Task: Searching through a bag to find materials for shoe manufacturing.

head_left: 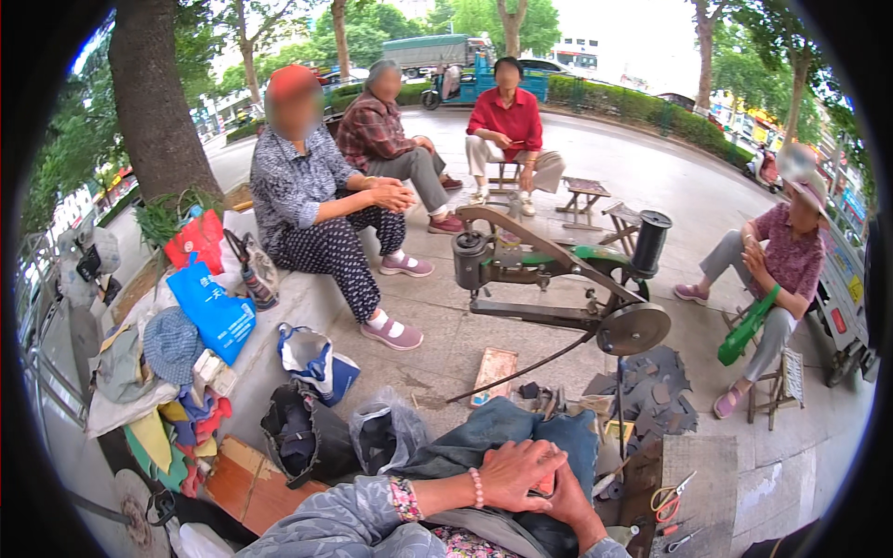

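My left hand [523, 472], with a pink bead bracelet [477, 487] at its wrist, rests above my lap, fingers curled. Meeting it from the right, my right hand [569, 500] is curled too. Between them shows a small red-orange thing [543, 484], mostly covered by fingers, its kind unclear. Beneath lies dark blue-grey cloth [488, 430] over my knees. Scissors with orange handles [666, 504] lie on a grey board [702, 479] to the right of my hands. Ahead stands a hand-cranked shoe-sewing machine [549, 265] with a large black thread spool [651, 237].
Dark rubber scraps [656, 383] lie right of a shallow wooden tray [494, 374]. At left are an open black bag [302, 437], a clear plastic bag [391, 432] and a blue-white bag [321, 363]. Several people sit around; folding stools [584, 197] stand behind the machine.
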